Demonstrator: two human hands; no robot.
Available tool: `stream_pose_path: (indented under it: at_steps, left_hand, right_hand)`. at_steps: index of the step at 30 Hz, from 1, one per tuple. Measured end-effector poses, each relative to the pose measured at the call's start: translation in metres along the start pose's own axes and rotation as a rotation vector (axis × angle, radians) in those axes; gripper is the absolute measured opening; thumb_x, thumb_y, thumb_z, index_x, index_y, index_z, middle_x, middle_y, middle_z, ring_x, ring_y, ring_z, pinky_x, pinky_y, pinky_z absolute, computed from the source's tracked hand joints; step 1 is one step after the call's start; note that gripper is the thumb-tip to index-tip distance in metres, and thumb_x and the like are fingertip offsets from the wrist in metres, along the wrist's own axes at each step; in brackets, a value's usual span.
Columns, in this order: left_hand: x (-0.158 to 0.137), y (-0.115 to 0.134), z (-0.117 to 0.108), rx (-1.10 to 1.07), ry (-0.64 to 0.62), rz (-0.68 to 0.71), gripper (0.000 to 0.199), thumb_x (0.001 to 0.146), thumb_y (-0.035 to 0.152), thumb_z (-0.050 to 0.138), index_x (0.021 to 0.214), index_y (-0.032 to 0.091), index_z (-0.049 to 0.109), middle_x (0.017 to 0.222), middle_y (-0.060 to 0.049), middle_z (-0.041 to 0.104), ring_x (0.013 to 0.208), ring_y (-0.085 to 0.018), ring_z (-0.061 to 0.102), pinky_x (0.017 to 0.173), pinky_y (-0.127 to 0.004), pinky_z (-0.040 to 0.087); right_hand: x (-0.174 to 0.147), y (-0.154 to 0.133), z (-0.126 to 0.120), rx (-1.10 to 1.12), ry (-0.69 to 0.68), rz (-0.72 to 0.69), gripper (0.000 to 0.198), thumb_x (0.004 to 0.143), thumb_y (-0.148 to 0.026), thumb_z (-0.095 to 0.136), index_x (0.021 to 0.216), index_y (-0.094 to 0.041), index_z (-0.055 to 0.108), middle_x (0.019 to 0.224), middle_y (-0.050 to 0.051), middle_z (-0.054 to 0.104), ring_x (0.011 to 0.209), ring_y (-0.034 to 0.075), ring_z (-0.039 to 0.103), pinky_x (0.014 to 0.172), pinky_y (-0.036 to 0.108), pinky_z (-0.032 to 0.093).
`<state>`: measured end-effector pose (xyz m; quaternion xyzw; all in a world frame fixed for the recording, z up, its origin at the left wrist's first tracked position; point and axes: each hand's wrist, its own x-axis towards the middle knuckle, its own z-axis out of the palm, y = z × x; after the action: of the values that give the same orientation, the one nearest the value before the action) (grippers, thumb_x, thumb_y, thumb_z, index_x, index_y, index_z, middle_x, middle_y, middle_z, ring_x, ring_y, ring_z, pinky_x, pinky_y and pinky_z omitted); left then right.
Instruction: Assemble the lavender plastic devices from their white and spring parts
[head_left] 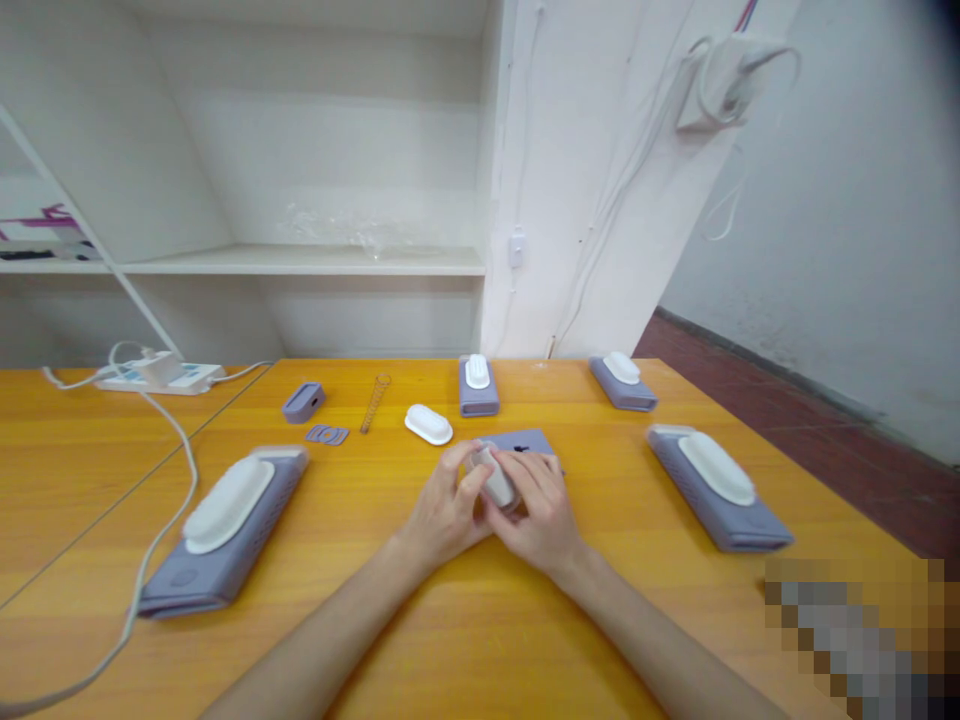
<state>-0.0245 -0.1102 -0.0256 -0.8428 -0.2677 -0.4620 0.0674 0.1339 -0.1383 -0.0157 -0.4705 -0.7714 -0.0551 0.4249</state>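
Note:
Both my hands meet near the middle of the table around a small whitish oblong plastic part [498,485]. My left hand [451,500] is closed on its left side, and my right hand [536,505] grips it from the right and above. Fingers cover much of its outline. Just behind my right hand lies a flat purple-grey piece [526,440] with a dark mark on it, partly hidden. A white oval tray-like part [428,424] rests a little beyond my left hand. Farther left are a coiled metal spring [374,404], a flat purple cutout piece [327,435] and a hollow purple housing [304,402].
Several purple-grey blocks topped with white oval parts stand about the table, including one at left [217,540], one at right [720,490] and one at the back [478,388]. A power strip [161,376] and its white cable [184,440] lie left. White shelves [315,262] rise behind.

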Motion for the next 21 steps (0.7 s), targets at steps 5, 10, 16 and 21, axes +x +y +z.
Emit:
stream_pose_path:
  at_steps: [5, 10, 16, 21]
  left_hand:
    - [0.008, -0.007, 0.001, -0.035, -0.238, -0.155, 0.078, 0.074, 0.052, 0.063, 0.135, 0.020, 0.027, 0.133, -0.018, 0.040, 0.126, -0.031, 0.038, 0.102, -0.053, 0.036]
    - [0.007, -0.010, 0.004, 0.092, -0.384, -0.196, 0.061, 0.077, 0.060, 0.053, 0.125, 0.022, 0.046, 0.133, -0.015, 0.045, 0.123, -0.031, 0.042, 0.105, -0.056, 0.028]
    - [0.001, -0.020, 0.002, 0.135, -0.319, -0.283, 0.050, 0.075, 0.054, 0.060, 0.110, 0.020, 0.052, 0.125, -0.014, 0.051, 0.118, -0.030, 0.047, 0.103, -0.051, 0.033]
    - [0.001, -0.033, -0.004, 0.051, -0.315, -0.312, 0.049, 0.075, 0.054, 0.060, 0.109, 0.020, 0.051, 0.125, -0.012, 0.049, 0.115, -0.027, 0.048, 0.097, -0.043, 0.042]
  right_hand:
    - [0.005, 0.020, -0.008, -0.032, 0.162, 0.172, 0.051, 0.080, -0.026, 0.053, 0.129, -0.021, 0.045, 0.117, 0.010, 0.060, 0.104, 0.025, 0.055, 0.089, 0.041, 0.038]
    - [0.013, 0.046, -0.016, 0.273, 0.323, 0.556, 0.052, 0.080, -0.035, 0.052, 0.130, -0.019, 0.046, 0.099, 0.008, 0.062, 0.081, 0.020, 0.057, 0.073, 0.034, 0.047]
    - [0.018, 0.064, -0.021, 1.183, 0.422, 1.038, 0.033, 0.075, -0.040, 0.055, 0.098, -0.017, 0.060, 0.081, 0.002, 0.063, 0.060, 0.013, 0.055, 0.049, 0.023, 0.045]
    - [0.019, 0.068, -0.023, 1.456, 0.282, 1.189, 0.027, 0.077, -0.038, 0.052, 0.093, -0.017, 0.058, 0.075, 0.004, 0.065, 0.053, 0.012, 0.057, 0.046, 0.022, 0.044]
